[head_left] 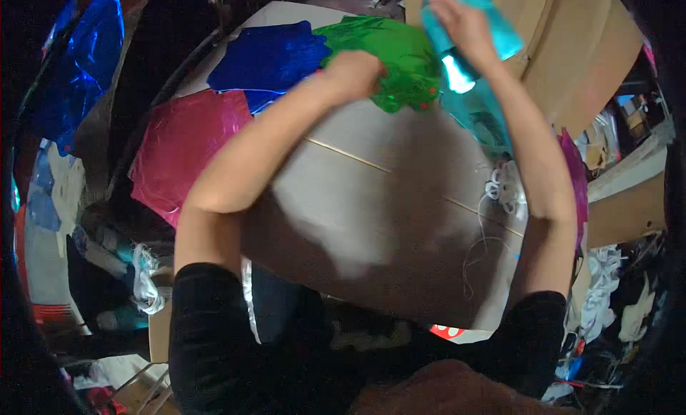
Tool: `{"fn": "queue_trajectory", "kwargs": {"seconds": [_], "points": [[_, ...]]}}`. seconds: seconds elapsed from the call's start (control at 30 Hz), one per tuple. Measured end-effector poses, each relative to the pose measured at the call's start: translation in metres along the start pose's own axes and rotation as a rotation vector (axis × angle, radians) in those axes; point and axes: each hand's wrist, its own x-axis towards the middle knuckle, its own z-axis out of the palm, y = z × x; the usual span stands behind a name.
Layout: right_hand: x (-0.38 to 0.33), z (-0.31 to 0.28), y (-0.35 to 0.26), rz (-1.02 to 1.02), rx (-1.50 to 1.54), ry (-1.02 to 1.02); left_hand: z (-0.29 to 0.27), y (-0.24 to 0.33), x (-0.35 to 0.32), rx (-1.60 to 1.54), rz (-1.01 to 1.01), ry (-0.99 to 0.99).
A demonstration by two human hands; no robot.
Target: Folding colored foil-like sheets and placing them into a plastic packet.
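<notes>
My left hand [357, 75] is closed in a fist over the left part of a shiny green foil sheet [389, 47] with small red dots along its edge. Whatever its fingers grip is hidden. Farther right, my right hand [468, 32] grips a shiny teal foil sheet [504, 32] at the table's far right; its fingers are slightly blurred. More teal foil [479, 122] hangs or lies below that hand. Left of the green sheet lie a dark blue foil stack [268, 57] and a pink-red foil sheet [186, 143].
A grey tabletop [343, 200] lies before me, with thin gold-coloured strips [350, 155] across it. White string [504, 190] lies tangled at its right edge. Cardboard [579, 50] stands behind on the right. Blue foil [89, 54] hangs at the far left.
</notes>
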Motion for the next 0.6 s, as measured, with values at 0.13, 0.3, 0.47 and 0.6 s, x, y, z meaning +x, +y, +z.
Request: {"fn": "queue_trajectory", "kwargs": {"seconds": [0.13, 0.3, 0.47, 0.6], "points": [[-0.044, 0.062, -0.048, -0.200, -0.009, -0.232, -0.001, -0.080, -0.039, -0.009, 0.082, 0.149], [-0.065, 0.081, -0.051, -0.327, 0.053, -0.357, 0.000, -0.065, -0.031, -0.018, 0.336, 0.557], [-0.050, 0.059, -0.069, -0.032, 0.358, -0.393, 0.012, -0.066, -0.012, 0.241, 0.356, 0.332], [-0.038, 0.007, -0.077, 0.766, 1.098, -0.376, 0.007, -0.029, -0.023, 0.333, 0.077, 0.423]]}}
